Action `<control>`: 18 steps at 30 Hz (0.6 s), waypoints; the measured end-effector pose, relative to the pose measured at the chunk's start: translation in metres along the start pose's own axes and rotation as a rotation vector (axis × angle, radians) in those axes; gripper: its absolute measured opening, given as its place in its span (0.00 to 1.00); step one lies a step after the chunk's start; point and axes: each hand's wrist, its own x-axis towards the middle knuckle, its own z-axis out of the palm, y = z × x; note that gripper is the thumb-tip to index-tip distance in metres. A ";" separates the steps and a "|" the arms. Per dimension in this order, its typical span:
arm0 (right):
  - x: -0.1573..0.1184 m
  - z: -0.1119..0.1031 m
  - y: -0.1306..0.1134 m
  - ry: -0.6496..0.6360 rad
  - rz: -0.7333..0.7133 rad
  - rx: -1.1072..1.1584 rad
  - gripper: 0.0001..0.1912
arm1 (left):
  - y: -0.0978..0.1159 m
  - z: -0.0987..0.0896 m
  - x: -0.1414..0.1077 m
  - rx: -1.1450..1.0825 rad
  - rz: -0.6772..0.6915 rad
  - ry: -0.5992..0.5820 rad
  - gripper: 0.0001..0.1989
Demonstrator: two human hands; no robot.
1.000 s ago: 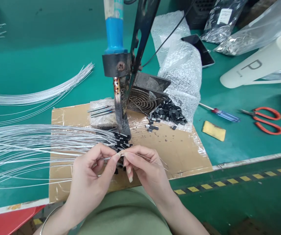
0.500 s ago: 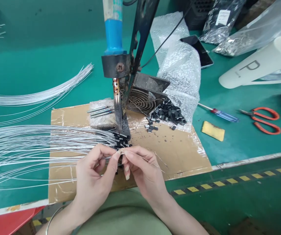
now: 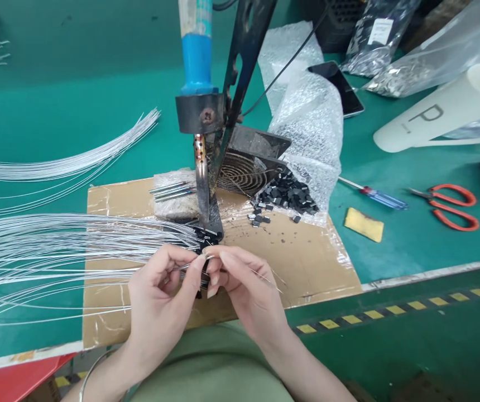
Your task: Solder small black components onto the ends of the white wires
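In the head view we see both hands close together over a sheet of cardboard (image 3: 307, 262) that lies on the green table (image 3: 56, 84). Our left hand (image 3: 160, 304) is closed, and its thumb and forefinger pinch a thin silver wire (image 3: 187, 266) near its end; the wire runs to the left into a wide fan of similar wires (image 3: 47, 251) spread over the cardboard and the table. Our right hand (image 3: 244, 285) meets the left one at the fingertips and its fingers are also pinched on the same wire; whether a small black part sits between the fingertips we cannot tell, because the fingers cover that place. The wire end is therefore held in the air just above the near part of the cardboard, directly in front of a soldering iron (image 3: 198, 111) with a blue handle, which stands upright in a dark metal stand (image 3: 240, 67). At the foot of the iron lie some small black parts (image 3: 209, 237), just beyond the fingertips. Behind the stand is a round fan grille (image 3: 240, 173), and to the right of it a heap of black pieces (image 3: 288, 195) rests on bubble wrap (image 3: 311, 123). Further right on the table lie a yellow sponge (image 3: 364, 224), a screwdriver (image 3: 376, 194) and orange scissors (image 3: 449, 206), well apart from the hands.
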 end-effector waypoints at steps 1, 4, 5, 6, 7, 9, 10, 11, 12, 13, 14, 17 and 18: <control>0.000 -0.001 0.000 0.002 -0.006 -0.013 0.12 | 0.001 0.000 0.000 -0.004 -0.010 0.013 0.06; -0.001 -0.001 0.000 0.008 -0.050 -0.051 0.09 | 0.003 0.001 0.000 -0.014 -0.018 0.025 0.06; -0.002 -0.002 0.000 0.010 -0.066 -0.059 0.08 | 0.003 0.001 0.000 -0.017 -0.011 0.022 0.06; -0.002 -0.002 0.001 0.012 -0.078 -0.065 0.07 | 0.004 0.001 -0.001 -0.017 -0.008 0.020 0.06; -0.002 -0.001 0.001 0.013 -0.087 -0.069 0.06 | 0.005 0.001 -0.002 -0.014 -0.010 0.019 0.06; -0.001 -0.001 0.002 0.010 -0.101 -0.074 0.04 | 0.008 0.001 -0.003 -0.006 -0.022 0.028 0.05; -0.001 -0.002 0.002 0.008 -0.107 -0.075 0.04 | 0.009 0.001 -0.003 -0.006 -0.027 0.033 0.05; -0.001 -0.002 0.002 0.005 -0.112 -0.076 0.04 | 0.010 0.001 -0.003 -0.009 -0.025 0.034 0.05; -0.002 -0.002 0.002 0.002 -0.117 -0.080 0.03 | 0.011 0.001 -0.004 -0.011 -0.019 0.032 0.05; -0.002 -0.002 0.002 -0.001 -0.120 -0.085 0.03 | 0.011 0.001 -0.004 -0.010 -0.013 0.030 0.06; -0.003 -0.003 0.002 -0.005 -0.122 -0.091 0.03 | 0.010 0.000 -0.004 -0.006 -0.006 0.028 0.06; -0.004 -0.005 0.000 -0.023 -0.122 -0.109 0.03 | 0.006 -0.001 -0.003 0.035 0.031 0.022 0.05; -0.003 -0.006 -0.001 -0.028 -0.118 -0.117 0.03 | 0.004 -0.003 -0.003 0.052 0.055 0.017 0.05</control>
